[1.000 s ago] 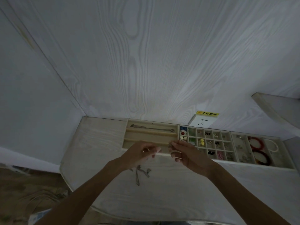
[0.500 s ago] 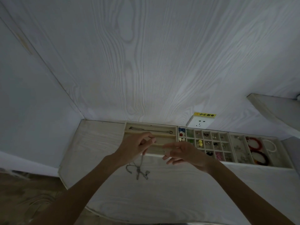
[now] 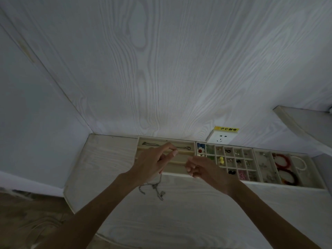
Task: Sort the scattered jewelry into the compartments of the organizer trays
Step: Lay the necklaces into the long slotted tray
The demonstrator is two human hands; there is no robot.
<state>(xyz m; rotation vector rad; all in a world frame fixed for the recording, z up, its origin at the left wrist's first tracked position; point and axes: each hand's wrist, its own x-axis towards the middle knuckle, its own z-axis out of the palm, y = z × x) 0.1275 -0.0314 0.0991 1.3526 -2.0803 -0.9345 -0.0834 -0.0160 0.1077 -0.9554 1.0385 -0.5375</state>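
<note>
Label: yellow sticker (image 3: 226, 129) above the white wall socket (image 3: 220, 139), beyond the right hand, carries black Chinese characters; too small to read with certainty.

Change vs 0.5 s ago: left hand (image 3: 152, 163) has lifted slightly; the chain necklace (image 3: 156, 189) hangs a little further clear of the tabletop (image 3: 111, 159). Right hand (image 3: 201, 168) has drawn closer to the left.

Left hand: thumb and forefinger pinched together, raised over the long-slot tray (image 3: 183, 143); the necklace's thin cord trails from under its palm. Cord runs near vertical from the hand, then ends in a loose tangle whose strands splay sideways, touching or just above the tabletop below the left wrist; cannot tell which.

Right hand: fingers curled inward, just right of the left hand; whether it pinches the cord cannot be told.

Right of the right hand: grid tray (image 3: 231, 159) with small coloured pieces, then a tray (image 3: 305, 187) holding red bangles (image 3: 280, 161).
</note>
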